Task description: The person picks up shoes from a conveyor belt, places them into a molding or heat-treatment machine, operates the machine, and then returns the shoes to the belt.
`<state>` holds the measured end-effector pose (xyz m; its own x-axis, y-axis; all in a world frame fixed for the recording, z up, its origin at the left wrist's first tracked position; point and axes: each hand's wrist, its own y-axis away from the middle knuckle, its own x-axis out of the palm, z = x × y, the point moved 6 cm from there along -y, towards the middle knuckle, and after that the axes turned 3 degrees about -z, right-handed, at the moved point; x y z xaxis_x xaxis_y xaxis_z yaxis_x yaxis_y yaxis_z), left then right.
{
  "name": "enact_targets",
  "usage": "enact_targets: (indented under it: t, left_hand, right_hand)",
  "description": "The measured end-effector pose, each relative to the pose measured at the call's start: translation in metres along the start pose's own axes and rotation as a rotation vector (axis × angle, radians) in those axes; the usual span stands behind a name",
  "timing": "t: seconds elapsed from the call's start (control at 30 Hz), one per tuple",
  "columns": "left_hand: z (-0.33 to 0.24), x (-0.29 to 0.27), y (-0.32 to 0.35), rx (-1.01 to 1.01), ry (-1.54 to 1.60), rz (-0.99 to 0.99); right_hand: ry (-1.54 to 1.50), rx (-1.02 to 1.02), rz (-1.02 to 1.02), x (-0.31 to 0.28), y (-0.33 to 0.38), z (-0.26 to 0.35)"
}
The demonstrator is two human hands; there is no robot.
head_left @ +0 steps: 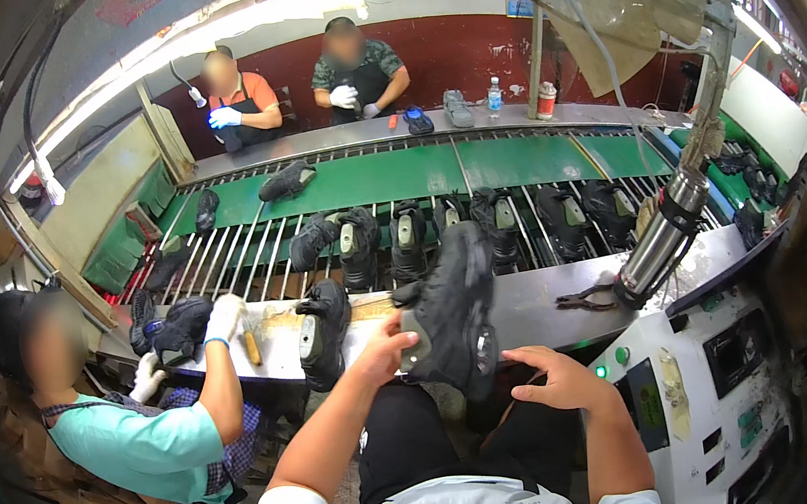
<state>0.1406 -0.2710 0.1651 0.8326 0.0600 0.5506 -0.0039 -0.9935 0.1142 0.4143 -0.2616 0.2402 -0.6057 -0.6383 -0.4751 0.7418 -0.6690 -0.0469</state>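
In front of me, over the table's near edge, a black shoe [459,306] is held up at a tilt. My left hand [383,350] is closed on its left side, by a grey-green piece at the shoe's opening. My right hand [562,380] is open at the lower right of the shoe, fingers stretched toward it; whether a fingertip touches it I cannot tell. Another black shoe [326,334] with a similar grey-green piece stands on the metal table just left of my left hand.
Several black shoes [408,236] line the roller rack beyond the table, before a green conveyor belt [394,175]. Pliers [586,300] and a steel thermos [662,238] are at right, above a white machine [689,398]. A gloved co-worker [133,426] handles shoes at left; two people stand across.
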Motion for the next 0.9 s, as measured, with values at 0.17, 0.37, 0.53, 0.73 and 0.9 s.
enact_targets:
  t: [0.17, 0.37, 0.53, 0.73, 0.9]
  left_hand:
    - [-0.024, -0.109, -0.036, 0.123, -0.511, -0.330]
    - [-0.002, -0.127, -0.044, 0.088, -1.600, -0.489]
    - [0.000, -0.116, -0.040, 0.062, -1.657, -0.599]
    - [-0.047, -0.147, -0.031, 0.331, -1.497, -0.859]
    - [-0.090, -0.173, -0.013, 0.522, -1.565, -1.201]
  right_hand:
    - [-0.029, 0.129, -0.159, -0.037, 0.000, -0.028]
    - [-0.102, 0.274, -0.442, -0.101, 0.031, -0.112]
    - [-0.083, 0.426, -0.673, -0.149, 0.062, -0.193]
    - [0.684, 0.237, -0.706, -0.177, 0.081, -0.223]
    - [0.880, 0.144, -0.616, -0.181, 0.075, -0.238]
